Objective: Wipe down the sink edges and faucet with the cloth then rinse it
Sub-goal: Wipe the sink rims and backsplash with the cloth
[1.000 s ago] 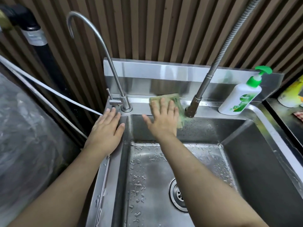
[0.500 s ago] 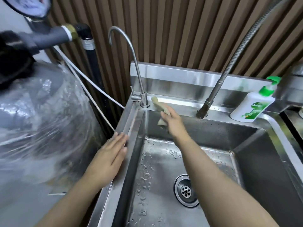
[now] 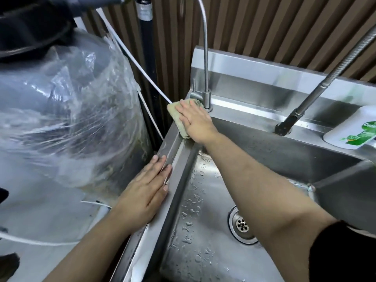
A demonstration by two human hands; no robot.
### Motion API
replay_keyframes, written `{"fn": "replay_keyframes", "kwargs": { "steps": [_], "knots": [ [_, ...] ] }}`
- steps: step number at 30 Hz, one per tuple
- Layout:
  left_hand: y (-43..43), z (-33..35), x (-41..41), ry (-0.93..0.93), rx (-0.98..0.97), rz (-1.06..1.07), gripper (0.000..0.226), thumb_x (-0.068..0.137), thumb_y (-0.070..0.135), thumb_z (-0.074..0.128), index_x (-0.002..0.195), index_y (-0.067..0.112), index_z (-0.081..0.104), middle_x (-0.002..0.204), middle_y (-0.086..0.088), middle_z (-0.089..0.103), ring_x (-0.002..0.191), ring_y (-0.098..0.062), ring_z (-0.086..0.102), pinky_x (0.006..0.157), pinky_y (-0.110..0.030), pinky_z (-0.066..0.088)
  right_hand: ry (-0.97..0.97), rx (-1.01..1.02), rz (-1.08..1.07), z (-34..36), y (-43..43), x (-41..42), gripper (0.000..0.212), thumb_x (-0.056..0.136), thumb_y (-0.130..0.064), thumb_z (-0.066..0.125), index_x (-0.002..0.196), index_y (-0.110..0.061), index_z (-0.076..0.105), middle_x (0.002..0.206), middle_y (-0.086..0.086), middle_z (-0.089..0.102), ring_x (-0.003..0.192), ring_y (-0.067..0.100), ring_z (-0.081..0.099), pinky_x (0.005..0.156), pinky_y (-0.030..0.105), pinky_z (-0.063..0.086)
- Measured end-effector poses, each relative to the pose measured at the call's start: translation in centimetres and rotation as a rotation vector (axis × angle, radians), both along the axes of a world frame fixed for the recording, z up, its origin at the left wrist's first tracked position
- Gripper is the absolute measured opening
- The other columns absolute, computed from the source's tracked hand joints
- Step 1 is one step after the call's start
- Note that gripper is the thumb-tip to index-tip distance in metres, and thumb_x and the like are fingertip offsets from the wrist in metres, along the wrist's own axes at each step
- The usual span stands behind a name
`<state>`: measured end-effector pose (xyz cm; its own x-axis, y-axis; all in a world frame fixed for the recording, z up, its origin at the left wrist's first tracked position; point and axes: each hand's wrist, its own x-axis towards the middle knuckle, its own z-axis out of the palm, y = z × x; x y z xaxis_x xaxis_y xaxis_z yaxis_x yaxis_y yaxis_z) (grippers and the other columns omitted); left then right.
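Head view | right hand (image 3: 196,121) flat, fingers spread, pressing cloth (image 3: 176,117) on sink's left rim (image 3: 179,153) | left hand (image 3: 148,188) open, bracing | best: overlapping strokes, firm pressure.

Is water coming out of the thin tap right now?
Off. No stream falls from the thin tap into the sink; only scattered drops sit on the basin. Its spout tip is out of view.

Cloth at the sink's back-left corner

The right hand (image 3: 196,122) presses the cloth (image 3: 176,115) flat beside the faucet (image 3: 206,64); the left hand (image 3: 145,192) rests flat on the sink (image 3: 175,151) left edge.
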<state>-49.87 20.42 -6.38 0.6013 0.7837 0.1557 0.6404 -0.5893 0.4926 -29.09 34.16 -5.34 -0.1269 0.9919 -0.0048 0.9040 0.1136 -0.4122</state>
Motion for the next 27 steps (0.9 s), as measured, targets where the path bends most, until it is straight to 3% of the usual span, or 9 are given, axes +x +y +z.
{"fn": "replay_keyframes", "kwargs": {
  "steps": [5,9,14,17,20,25,27],
  "knots": [
    [-0.2,0.1,-0.1,0.007,-0.019,0.018,0.064,0.095,0.052,0.017,0.142,0.013,0.035,0.154,0.001,0.019,0.142,-0.001,-0.001,0.114,-0.017,0.001,-0.018,0.069,0.15,-0.9,-5.8,-0.7,0.046,0.103,-0.035,0.02,0.149,-0.033,0.014,0.159,-0.01,0.004,0.145,0.015,-0.008,0.114,0.031,-0.013],
    [-0.1,0.1,-0.1,0.018,-0.039,0.014,0.063,0.095,0.053,0.015,0.144,0.016,0.03,0.155,0.005,0.014,0.142,-0.001,-0.003,0.114,-0.018,0.0,-0.048,-0.001,0.34,-0.3,-3.4,2.8,0.047,0.103,-0.033,0.023,0.148,-0.036,0.008,0.158,-0.013,0.0,0.142,0.006,-0.014,0.114,0.032,-0.016],
    [-0.3,0.2,-0.1,0.017,-0.034,0.021,0.064,0.095,0.054,0.015,0.143,0.015,0.034,0.155,0.003,0.017,0.143,-0.002,0.0,0.115,-0.019,0.002,-0.06,0.004,0.209,0.5,-2.9,1.0,0.055,0.098,-0.013,0.031,0.148,-0.031,0.019,0.159,-0.007,0.009,0.146,0.018,-0.005,0.116,0.035,-0.009],
    [-0.3,0.0,-0.1,0.027,-0.016,0.021,0.061,0.096,0.05,0.019,0.142,0.013,0.036,0.154,0.001,0.021,0.143,-0.004,0.003,0.115,-0.02,0.002,0.035,0.101,0.327,-0.6,-6.2,0.4,0.056,0.093,-0.008,0.038,0.146,-0.027,0.03,0.157,-0.005,0.02,0.146,0.019,0.002,0.115,0.035,-0.008],
    [0.0,-0.1,-0.1,0.051,-0.003,0.02,0.058,0.096,0.047,0.022,0.142,0.013,0.036,0.154,0.0,0.02,0.143,-0.005,0.003,0.115,-0.02,0.0,0.021,0.032,0.419,-0.3,-4.6,2.0,0.053,0.098,-0.013,0.038,0.147,-0.031,0.025,0.157,-0.008,0.017,0.146,0.014,0.002,0.112,0.031,-0.012],
    [-0.2,-0.1,-0.1,0.085,0.005,0.027,0.058,0.095,0.045,0.024,0.143,0.015,0.033,0.155,0.001,0.017,0.143,-0.003,0.0,0.115,-0.022,0.0,-0.051,0.041,0.157,0.9,-0.6,1.0,0.057,0.095,-0.009,0.037,0.147,-0.029,0.026,0.157,-0.008,0.018,0.146,0.014,0.004,0.116,0.033,-0.005],
    [-0.3,-0.1,-0.1,0.092,0.016,0.03,0.059,0.095,0.047,0.022,0.143,0.015,0.033,0.155,0.001,0.017,0.143,-0.004,0.0,0.115,-0.023,0.0,-0.078,0.05,0.174,0.8,-2.7,0.0,0.059,0.094,-0.011,0.037,0.148,-0.028,0.022,0.158,-0.007,0.014,0.146,0.018,0.0,0.116,0.036,-0.009]
  ]
}}
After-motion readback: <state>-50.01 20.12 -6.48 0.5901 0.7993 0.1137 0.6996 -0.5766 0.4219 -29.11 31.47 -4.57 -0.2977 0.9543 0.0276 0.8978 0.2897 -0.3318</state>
